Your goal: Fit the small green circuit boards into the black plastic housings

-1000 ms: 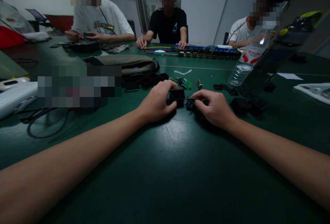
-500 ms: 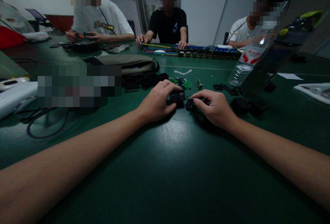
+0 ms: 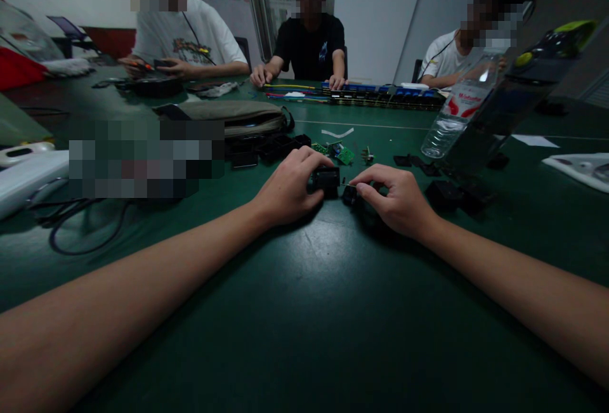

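Note:
My left hand (image 3: 297, 188) is closed round a small black plastic housing (image 3: 327, 179) on the green table, thumb on the near side and fingers over the far side. Just to its right, my right hand (image 3: 391, 196) pinches a thin part (image 3: 351, 185) between thumb and forefinger; its kind is too small to make out. Under those fingertips lies a small black piece (image 3: 350, 196), partly hidden. Beyond the hands are green circuit boards (image 3: 343, 153) and a small metal-pronged component (image 3: 367, 155).
Black plastic cases (image 3: 283, 146) lie behind my left hand, with a grey-green pouch (image 3: 242, 116) beyond. On the right stand a water bottle (image 3: 459, 108) and a dark tumbler (image 3: 518, 102), near black boxes (image 3: 445, 195). A cable (image 3: 90, 253) loops at left. Several people sit across the table.
The black housing in my left hand has shifted very slightly left, leaving a little more space from the right fingertips. Both arms otherwise stay in place.

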A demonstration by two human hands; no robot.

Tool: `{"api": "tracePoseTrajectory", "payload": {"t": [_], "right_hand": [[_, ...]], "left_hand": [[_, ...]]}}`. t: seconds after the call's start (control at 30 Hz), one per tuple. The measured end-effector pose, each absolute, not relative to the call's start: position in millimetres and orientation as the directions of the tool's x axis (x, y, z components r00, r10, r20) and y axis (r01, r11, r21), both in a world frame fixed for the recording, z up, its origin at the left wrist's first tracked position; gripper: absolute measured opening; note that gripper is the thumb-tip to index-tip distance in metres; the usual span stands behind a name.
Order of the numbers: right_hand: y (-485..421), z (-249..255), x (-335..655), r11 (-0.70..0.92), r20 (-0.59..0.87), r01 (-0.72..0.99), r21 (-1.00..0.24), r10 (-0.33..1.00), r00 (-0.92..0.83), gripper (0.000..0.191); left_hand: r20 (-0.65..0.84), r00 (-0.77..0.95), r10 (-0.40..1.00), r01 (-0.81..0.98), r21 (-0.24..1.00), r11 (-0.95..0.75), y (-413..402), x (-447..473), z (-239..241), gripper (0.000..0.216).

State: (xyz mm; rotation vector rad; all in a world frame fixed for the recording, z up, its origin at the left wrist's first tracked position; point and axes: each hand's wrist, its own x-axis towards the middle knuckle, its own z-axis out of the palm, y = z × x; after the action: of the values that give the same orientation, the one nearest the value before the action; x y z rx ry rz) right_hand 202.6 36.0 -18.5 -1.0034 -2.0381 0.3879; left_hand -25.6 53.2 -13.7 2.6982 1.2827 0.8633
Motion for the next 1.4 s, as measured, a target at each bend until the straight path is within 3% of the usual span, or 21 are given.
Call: {"api": "tracePoseTrajectory", "payload": {"t": [1.07,1.4], "right_hand": [[35.3,-20.5,202.3,0.613,0.518,0.534,-0.583,0.786,-0.337,0.023],[37.1,-19.3,202.0,0.606,0.459,0.547,-0.577,0.795,-0.397,0.017]], "left_hand": [[0.465,0.507,0.725,0.704,0.262,-0.660,53.3,-25.5,-13.9,0.037],[0.469,0.502,0.727,0.706,0.264,-0.657,53.7,-25.2,-14.5,0.037]]}}
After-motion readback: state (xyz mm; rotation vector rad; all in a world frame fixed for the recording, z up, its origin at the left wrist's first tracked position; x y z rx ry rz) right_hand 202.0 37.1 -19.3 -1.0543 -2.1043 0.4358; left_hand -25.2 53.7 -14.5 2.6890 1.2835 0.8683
